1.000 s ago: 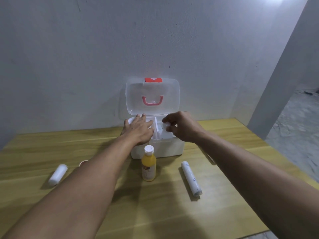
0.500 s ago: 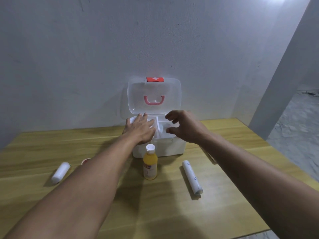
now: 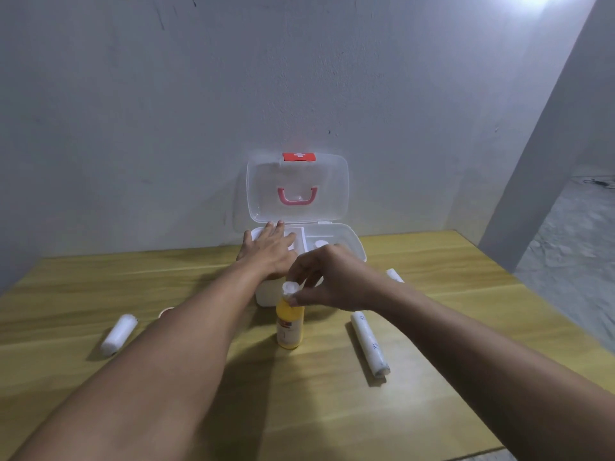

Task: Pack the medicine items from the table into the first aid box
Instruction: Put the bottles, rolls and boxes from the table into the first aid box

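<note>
The white first aid box (image 3: 349,242) stands open against the wall, its clear lid with a pink handle upright. My left hand (image 3: 269,249) lies flat, fingers spread, on the box's left compartment. My right hand (image 3: 329,279) pinches the white cap of the yellow bottle (image 3: 290,324), which stands upright on the table just before the box. A small white item (image 3: 321,243) lies in the right compartment. A long white roll (image 3: 369,342) lies right of the bottle, a shorter white roll (image 3: 119,334) at the left.
The wooden table (image 3: 332,410) ends close on the right, beyond it a grey floor. Another white item (image 3: 394,275) peeks out behind my right wrist. A small round object (image 3: 165,312) is mostly hidden by my left forearm. The wall stands directly behind the box.
My right hand has left the box's right compartment, come back toward me and closed its fingers on the yellow bottle's cap. My left hand stays on the box.
</note>
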{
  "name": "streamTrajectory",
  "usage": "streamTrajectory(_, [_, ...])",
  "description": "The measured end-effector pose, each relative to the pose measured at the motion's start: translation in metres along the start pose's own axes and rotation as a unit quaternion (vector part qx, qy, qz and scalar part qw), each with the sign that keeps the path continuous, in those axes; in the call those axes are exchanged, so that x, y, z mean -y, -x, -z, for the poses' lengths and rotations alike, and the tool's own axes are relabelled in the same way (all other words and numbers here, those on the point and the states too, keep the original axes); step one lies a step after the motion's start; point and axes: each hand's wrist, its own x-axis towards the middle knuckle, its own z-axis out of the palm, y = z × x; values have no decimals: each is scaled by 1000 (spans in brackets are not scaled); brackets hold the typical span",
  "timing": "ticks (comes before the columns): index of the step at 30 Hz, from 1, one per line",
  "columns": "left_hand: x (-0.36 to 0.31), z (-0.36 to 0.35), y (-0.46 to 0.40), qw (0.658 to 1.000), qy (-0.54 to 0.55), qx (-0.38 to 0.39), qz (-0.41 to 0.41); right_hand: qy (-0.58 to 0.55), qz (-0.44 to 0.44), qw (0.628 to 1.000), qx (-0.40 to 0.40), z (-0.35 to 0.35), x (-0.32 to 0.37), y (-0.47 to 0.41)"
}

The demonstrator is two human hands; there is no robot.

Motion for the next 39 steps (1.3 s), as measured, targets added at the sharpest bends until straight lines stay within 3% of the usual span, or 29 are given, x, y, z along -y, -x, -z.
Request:
streamTrajectory(5, [-1, -1, 0, 1000, 12, -3, 7, -28, -6, 999, -43, 10, -5, 5])
streamTrajectory(11, [-3, 2, 3, 1000, 23, 7, 10, -71, -51, 986, -140, 81, -7, 3])
streamTrajectory(19, [-2, 1, 5, 999, 32, 14, -2, 37, -98, 957, -269, 90, -38, -24])
streamTrajectory(28, [-1, -3, 3, 999, 41, -10, -2, 49, -159, 969, -181, 47, -69, -36])
streamTrajectory(39, [-1, -2, 4, 999, 49, -14, -8, 57, -164, 971, -164, 36, -83, -33])
